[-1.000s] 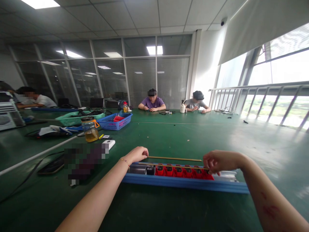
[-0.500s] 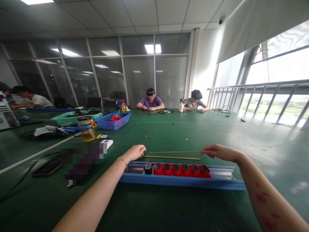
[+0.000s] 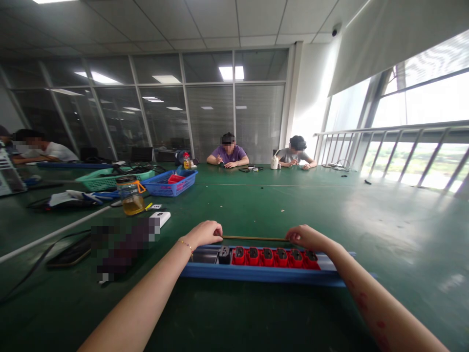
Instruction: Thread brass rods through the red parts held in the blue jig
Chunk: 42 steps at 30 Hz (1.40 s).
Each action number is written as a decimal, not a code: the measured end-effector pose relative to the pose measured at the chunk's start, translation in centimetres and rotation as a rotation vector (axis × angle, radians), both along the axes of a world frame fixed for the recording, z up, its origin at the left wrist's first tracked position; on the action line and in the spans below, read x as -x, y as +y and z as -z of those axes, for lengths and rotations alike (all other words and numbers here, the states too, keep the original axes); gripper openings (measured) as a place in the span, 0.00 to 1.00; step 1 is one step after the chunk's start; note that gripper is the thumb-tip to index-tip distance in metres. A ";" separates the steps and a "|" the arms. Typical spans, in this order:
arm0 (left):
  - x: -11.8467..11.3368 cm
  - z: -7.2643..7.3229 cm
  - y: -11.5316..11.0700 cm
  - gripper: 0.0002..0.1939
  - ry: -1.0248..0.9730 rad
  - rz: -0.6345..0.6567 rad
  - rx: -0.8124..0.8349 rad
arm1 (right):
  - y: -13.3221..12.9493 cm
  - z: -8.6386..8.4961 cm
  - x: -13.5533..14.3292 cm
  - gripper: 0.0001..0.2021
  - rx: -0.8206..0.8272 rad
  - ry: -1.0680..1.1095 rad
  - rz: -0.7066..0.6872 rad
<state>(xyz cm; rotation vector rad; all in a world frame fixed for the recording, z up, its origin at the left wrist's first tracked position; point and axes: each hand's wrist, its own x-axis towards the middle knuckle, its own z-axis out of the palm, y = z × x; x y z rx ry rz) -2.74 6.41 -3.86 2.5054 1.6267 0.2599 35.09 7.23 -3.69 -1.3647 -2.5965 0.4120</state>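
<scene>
Two thin brass-coloured strips, seen as one narrow line [image 3: 254,238], run crosswise between my hands, just beyond a long blue channel [image 3: 264,275]. My left hand [image 3: 208,231] is closed with its fingertips at the left end of the strips. At the right end, my right hand [image 3: 304,236] pinches them between thumb and fingers. Inside the channel's silvery trough sit a row of several red socket modules [image 3: 267,257] and, left of them, one dark grey socket module [image 3: 224,254]. My right forearm passes over the channel's right end.
To the left stand a jar of amber liquid [image 3: 132,198], a blue basket [image 3: 172,185] and a green basket [image 3: 110,180]. A phone [image 3: 69,252] and a blurred dark object lie nearer. Co-workers sit across the green table [image 3: 234,205]; a railing [image 3: 410,151] is on the right.
My right hand has moved left and a little nearer. The two strips, apart before, now lie together between my hands. My left hand has barely shifted, its fingers curled down more.
</scene>
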 end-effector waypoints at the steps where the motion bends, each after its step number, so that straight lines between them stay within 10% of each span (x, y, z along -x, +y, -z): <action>1: -0.1 -0.1 -0.1 0.08 0.011 0.007 -0.011 | 0.1 0.1 0.0 0.13 -0.007 -0.007 -0.001; 42: -1.0 -0.3 -0.3 0.11 0.076 0.000 -0.012 | 0.5 0.3 1.0 0.14 -0.031 -0.204 0.079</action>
